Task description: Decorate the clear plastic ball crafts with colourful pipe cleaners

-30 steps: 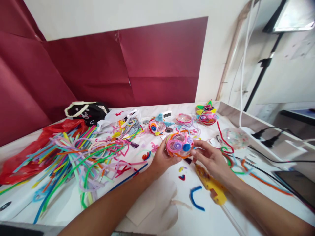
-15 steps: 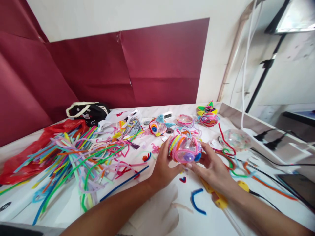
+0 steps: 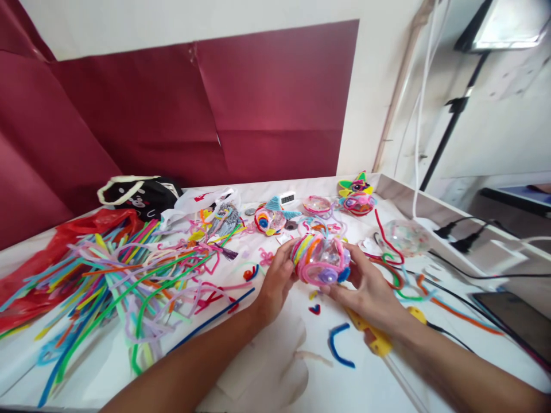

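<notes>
My left hand [image 3: 275,281] and my right hand [image 3: 365,284] hold a clear plastic ball wrapped in pipe cleaners [image 3: 321,261] between them, above the white table. Pink, yellow, blue and orange strands wind round its left side. A pink loop with a purple curl and a pale bead faces me, beside a blue curl. The left fingers close on the ball's left side, and the right thumb lies beneath it. Below are a small red and blue heart [image 3: 314,310] and a bent blue pipe cleaner [image 3: 334,346]. Partly under my right forearm lies a yellow glue gun [image 3: 374,338].
Many loose pipe cleaners [image 3: 129,275] spread over the left, partly on a red plastic bag [image 3: 86,229]. A fish-like wrapped ball [image 3: 269,219] and a small digital clock [image 3: 287,198] stand behind. Cables, a clear ball [image 3: 407,237] and a phone [image 3: 512,321] are at right.
My left thumb has shifted from below the ball up along its left side. Both hands still hold the ball, and the whole view has moved slightly.
</notes>
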The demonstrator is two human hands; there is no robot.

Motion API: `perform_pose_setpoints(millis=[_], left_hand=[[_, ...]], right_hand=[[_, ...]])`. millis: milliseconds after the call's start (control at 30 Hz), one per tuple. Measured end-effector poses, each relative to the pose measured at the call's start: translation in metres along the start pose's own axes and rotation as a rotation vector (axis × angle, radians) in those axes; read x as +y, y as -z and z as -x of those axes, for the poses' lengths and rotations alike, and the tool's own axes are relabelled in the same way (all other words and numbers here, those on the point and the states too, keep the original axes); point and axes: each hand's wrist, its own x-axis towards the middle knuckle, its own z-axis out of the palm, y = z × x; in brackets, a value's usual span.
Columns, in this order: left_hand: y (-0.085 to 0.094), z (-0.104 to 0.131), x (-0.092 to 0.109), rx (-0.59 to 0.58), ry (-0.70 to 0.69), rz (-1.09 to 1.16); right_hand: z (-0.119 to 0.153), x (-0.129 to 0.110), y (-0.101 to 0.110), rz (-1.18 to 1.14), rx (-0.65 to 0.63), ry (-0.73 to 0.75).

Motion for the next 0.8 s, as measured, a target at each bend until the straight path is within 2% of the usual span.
perform_pose_setpoints(millis=[200, 300, 433, 800], left_hand=[[-0.003, -0.004, 0.007, 0.047, 0.172, 0.095], [-0.003, -0.004, 0.008, 0.053, 0.216, 0.126], [-0.005, -0.004, 0.007, 0.053, 0.245, 0.186], [-0.014, -0.004, 0.009, 0.046, 0.252, 0.275]], right_hand=[[-0.003, -0.001, 0.002, 0.017, -0.043, -0.009], [-0.003, -0.001, 0.002, -0.059, -0.026, -0.035], [-0.004, 0.0, 0.002, -0.166, -0.008, -0.033], [-0.005, 0.0, 0.005, -0.014, -0.012, 0.037]])
